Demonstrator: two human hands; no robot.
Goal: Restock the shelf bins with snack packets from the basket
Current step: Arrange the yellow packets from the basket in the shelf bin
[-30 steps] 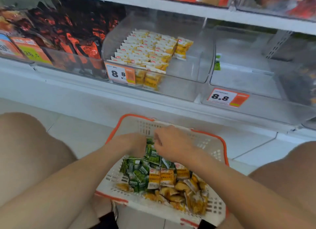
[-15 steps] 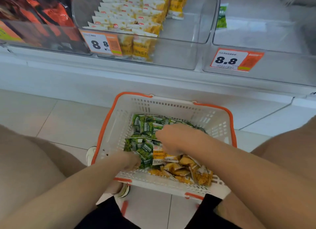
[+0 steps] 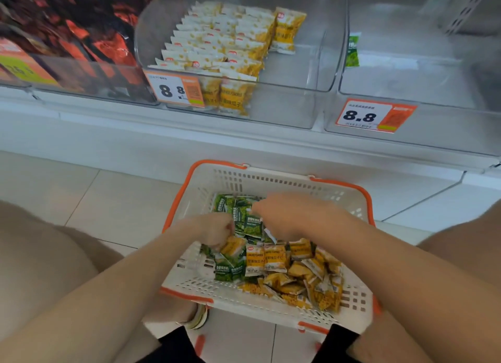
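A white basket (image 3: 273, 178) with an orange rim stands on the floor between my knees. Inside it, green snack packets (image 3: 254, 224) fill the far left and yellow snack packets (image 3: 274, 259) the near right. My left hand (image 3: 217, 233) is curled into a fist at the left edge of the green pile and grips green packets. My right hand (image 3: 294, 216) lies knuckles-up over the green pile, its fingertips curled down onto a green packet. On the shelf above, the middle clear bin (image 3: 306, 64) holds rows of yellow packets. The right clear bin (image 3: 406, 77) holds one green packet (image 3: 352, 50).
The left bin (image 3: 81, 72) is packed with red and black bags. Orange 8.8 price tags (image 3: 374, 115) hang on the bin fronts. A white shelf base runs behind the basket. My knees flank the basket on the pale tiled floor (image 3: 108, 200).
My left hand has moved up from the basket's near-left corner to the green pile and closed. My right hand has shifted slightly farther over the green packets. The view has tilted down slightly.
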